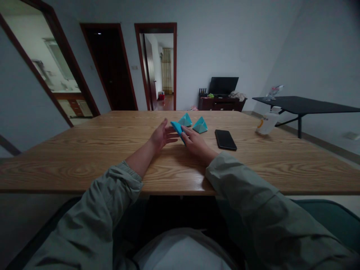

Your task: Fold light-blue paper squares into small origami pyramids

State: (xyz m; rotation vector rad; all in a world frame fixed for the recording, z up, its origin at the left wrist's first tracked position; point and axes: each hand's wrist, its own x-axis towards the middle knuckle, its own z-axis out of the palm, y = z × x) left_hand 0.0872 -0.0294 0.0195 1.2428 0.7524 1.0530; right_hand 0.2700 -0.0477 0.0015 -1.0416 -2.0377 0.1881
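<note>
A folded piece of blue paper (177, 128) is tilted above the wooden table (112, 150), its lower right end gripped by my right hand (194, 141). My left hand (163, 137) is beside the paper's left side, fingers stretched out and spread, thumb up; whether its fingertips touch the paper I cannot tell. Just beyond my hands stand two blue folded-paper pyramids, a left pyramid (185, 120) partly behind the held paper and a right pyramid (200, 125).
A black phone (225, 140) lies to the right of my right hand. Farther right is a white bottle (268, 120) with an orange mark. Past the table are a black table (306, 104) and a television (224, 86) on a dark cabinet (222, 103).
</note>
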